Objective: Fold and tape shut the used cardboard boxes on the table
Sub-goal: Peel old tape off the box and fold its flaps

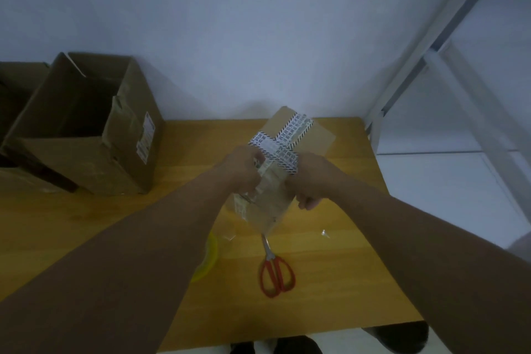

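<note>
Above the worktop [330, 282], my left hand [244, 169] and right hand [309, 181] each grip the taped box [270, 204]. My left forearm [143, 238] hides part of the yellow tape roll [209, 256].

A: Obstructions?
B: Large open box [86, 129] at middle left; small box [275, 181] at centre; scissors [277, 270] and yellow tape roll [209, 261] at lower centre.
A: Passage?
B: Bare table [344, 267] surface right of scissors, along lower left, and between the two boxes.

Bare left hand [244, 174], bare right hand [311, 181], bare forearms [143, 238], pale right sleeve [520, 244]
</note>
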